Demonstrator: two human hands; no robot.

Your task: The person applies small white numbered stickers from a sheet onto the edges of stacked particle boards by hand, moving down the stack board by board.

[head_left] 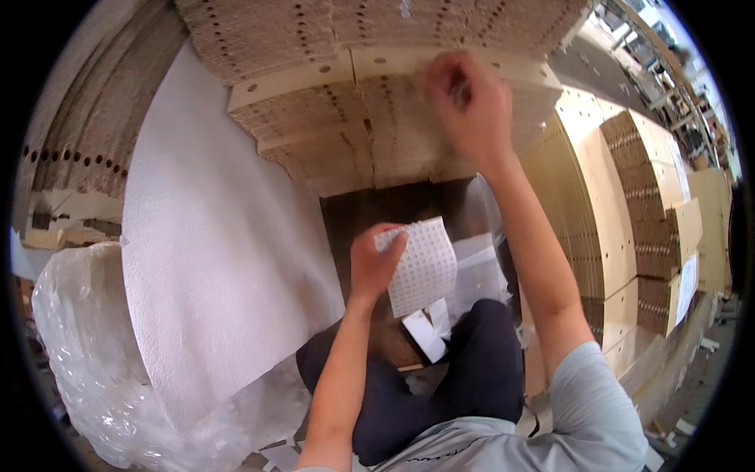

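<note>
Left hand [376,263] pinches a sticker sheet [422,266], thumb on its top-left corner, over the lap. Right hand [465,102] is up at the board stack [377,118], fingertips pinched against a top board edge; contents too small to tell. Foam sheet [220,259] lies left of the left hand.

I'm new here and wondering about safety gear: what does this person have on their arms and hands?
Nothing covers them. The left hand and right hand are bare, with no gloves, and no rings, watch or wristband that I can make out. Both forearms are uncovered up past the elbow. A light grey short sleeve of a T-shirt shows on the right upper arm; the left sleeve is barely in view at the lower edge.
</note>
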